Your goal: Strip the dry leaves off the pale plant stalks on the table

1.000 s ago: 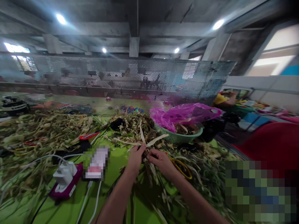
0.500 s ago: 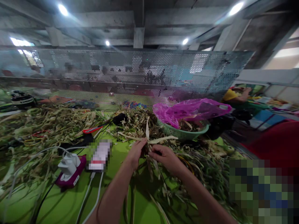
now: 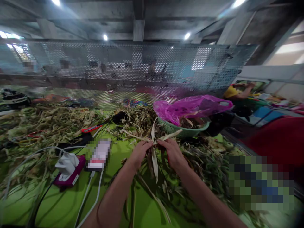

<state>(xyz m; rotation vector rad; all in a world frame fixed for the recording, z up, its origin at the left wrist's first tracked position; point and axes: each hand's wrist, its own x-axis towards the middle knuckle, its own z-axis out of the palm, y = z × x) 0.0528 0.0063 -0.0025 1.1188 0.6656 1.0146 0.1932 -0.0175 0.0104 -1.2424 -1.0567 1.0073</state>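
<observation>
My left hand (image 3: 140, 152) pinches a small bunch of crossed dried leaf strips (image 3: 155, 164) close to where they meet. From the other side my right hand (image 3: 173, 153) closes its thumb and fingertips on the same strips. The pale, flat strips spread from the crossing: one points up, one to the upper right, one to the left and one hangs down. The bunch is held above a green tabletop (image 3: 144, 205). Loose dried strips lie on the table beneath and beside my hands.
A green basket (image 3: 193, 132) with a pink plastic bag (image 3: 190, 109) stands behind my hands. Heaps of dried leaves (image 3: 57, 123) lie left and right. On the left are a red cutter (image 3: 91, 128), a phone (image 3: 99, 155) and a purple power strip (image 3: 71, 175) with cables. A perforated screen (image 3: 118, 72) rises behind.
My right hand has moved up to the crossing, level with my left. A broad strip now hangs down below it. The view has shifted slightly.
</observation>
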